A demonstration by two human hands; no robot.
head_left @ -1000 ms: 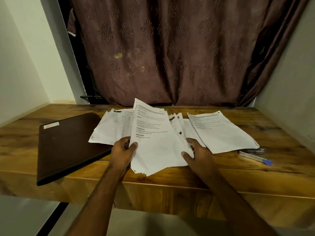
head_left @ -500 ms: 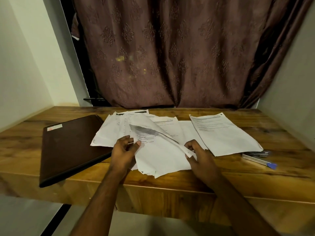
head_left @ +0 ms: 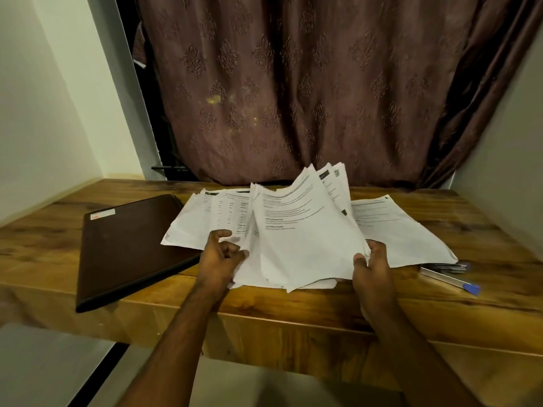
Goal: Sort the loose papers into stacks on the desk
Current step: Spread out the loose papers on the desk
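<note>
A bundle of white printed sheets (head_left: 299,239) stands tilted up off the wooden desk (head_left: 44,239), its top edges fanned apart. My left hand (head_left: 220,254) grips the bundle's left edge with curled fingers. My right hand (head_left: 371,262) pinches its right edge, thumb on the front. More printed sheets (head_left: 202,221) lie flat behind on the left. A single sheet (head_left: 402,230) lies flat to the right, partly under the raised bundle.
A dark brown closed folder (head_left: 129,245) lies on the desk's left side, overhanging the front edge. A pen with a blue cap (head_left: 449,279) lies at the right, beside a dark object. A brown curtain (head_left: 293,83) hangs behind; walls close in both sides.
The sheets that were bent down flat half a second ago are now lifted upright as a bundle between both hands. My right hand shifted to the bundle's right edge.
</note>
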